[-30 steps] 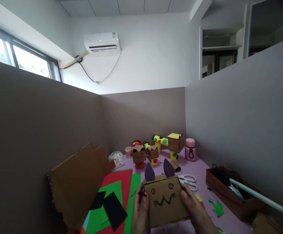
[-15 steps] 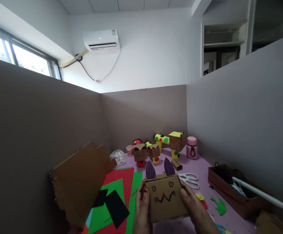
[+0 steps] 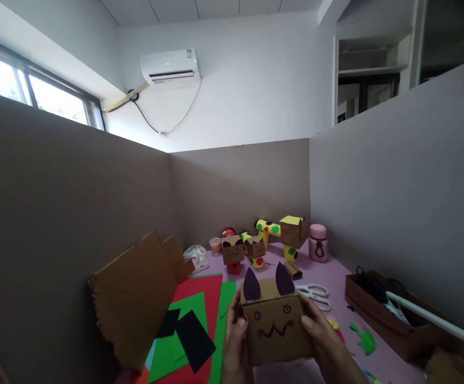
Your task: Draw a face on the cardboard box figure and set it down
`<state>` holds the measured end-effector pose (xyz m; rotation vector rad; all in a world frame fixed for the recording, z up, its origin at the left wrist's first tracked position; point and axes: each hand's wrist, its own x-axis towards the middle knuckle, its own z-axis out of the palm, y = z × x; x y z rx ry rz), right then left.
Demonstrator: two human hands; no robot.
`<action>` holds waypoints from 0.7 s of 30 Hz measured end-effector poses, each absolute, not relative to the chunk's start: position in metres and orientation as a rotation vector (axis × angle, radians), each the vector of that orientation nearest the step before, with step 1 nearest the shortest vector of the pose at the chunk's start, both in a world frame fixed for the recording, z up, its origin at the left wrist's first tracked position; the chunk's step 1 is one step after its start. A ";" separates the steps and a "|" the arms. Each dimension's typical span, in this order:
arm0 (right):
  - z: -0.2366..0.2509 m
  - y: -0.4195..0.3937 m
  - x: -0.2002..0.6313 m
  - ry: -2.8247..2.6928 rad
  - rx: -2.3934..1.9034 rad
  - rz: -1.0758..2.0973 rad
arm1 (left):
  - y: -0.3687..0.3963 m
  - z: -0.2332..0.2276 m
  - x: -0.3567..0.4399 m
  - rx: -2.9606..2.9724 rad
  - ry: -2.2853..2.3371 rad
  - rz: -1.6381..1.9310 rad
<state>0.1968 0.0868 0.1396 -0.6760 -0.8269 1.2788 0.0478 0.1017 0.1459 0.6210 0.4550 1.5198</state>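
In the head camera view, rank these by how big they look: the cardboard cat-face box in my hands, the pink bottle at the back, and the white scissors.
1. Cardboard cat-face box, held by the left hand and right hand; it is nearest the camera, which inflates it.
2 and 3. White scissors and pink bottle look alike; the bottle stands farther back, so no firm order.

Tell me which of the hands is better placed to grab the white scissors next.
Right, probably. The right hand grips the cardboard cat box on the side where the white scissors lie, just beyond it. The left hand holds the far side, over the coloured paper.
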 end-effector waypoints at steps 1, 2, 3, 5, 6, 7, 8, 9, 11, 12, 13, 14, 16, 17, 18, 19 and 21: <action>0.137 0.088 0.198 -0.835 -0.648 1.295 | 0.102 0.146 0.047 0.645 0.457 1.506; 0.135 0.089 0.198 -0.831 -0.646 1.323 | 0.104 0.145 0.046 0.671 0.475 1.499; 0.132 0.091 0.199 -0.819 -0.662 1.352 | 0.106 0.143 0.046 0.691 0.510 1.498; 0.126 0.096 0.202 -0.775 -0.727 1.389 | 0.110 0.139 0.046 0.693 0.628 1.496; 0.124 0.098 0.203 -0.756 -0.785 1.392 | 0.113 0.137 0.046 0.675 0.697 1.489; 0.121 0.101 0.205 -0.747 -0.850 1.385 | 0.115 0.135 0.046 0.650 0.762 1.475; 0.120 0.103 0.207 -0.751 -0.913 1.368 | 0.116 0.133 0.046 0.626 0.819 1.457; 0.118 0.105 0.208 -0.757 -0.974 1.354 | 0.117 0.132 0.045 0.608 0.869 1.441; 0.118 0.108 0.212 -0.775 -1.050 1.330 | 0.118 0.132 0.043 0.591 0.940 1.423; 0.119 0.108 0.214 -0.782 -1.057 1.315 | 0.118 0.133 0.042 0.590 0.969 1.418; 0.120 0.109 0.216 -0.785 -1.058 1.297 | 0.118 0.134 0.041 0.593 0.996 1.419; 0.121 0.109 0.217 -0.785 -1.067 1.278 | 0.117 0.135 0.040 0.600 1.020 1.424; 0.122 0.109 0.219 -0.780 -1.089 1.239 | 0.116 0.137 0.038 0.608 1.066 1.438; 0.122 0.110 0.220 -0.776 -1.100 1.223 | 0.115 0.138 0.038 0.609 1.090 1.451; 0.123 0.110 0.221 -0.774 -1.108 1.208 | 0.115 0.140 0.037 0.610 1.116 1.473; 0.123 0.110 0.221 -0.776 -1.114 1.195 | 0.114 0.142 0.037 0.613 1.143 1.508; 0.125 0.110 0.222 -0.792 -1.121 1.170 | 0.113 0.146 0.036 0.630 1.187 1.612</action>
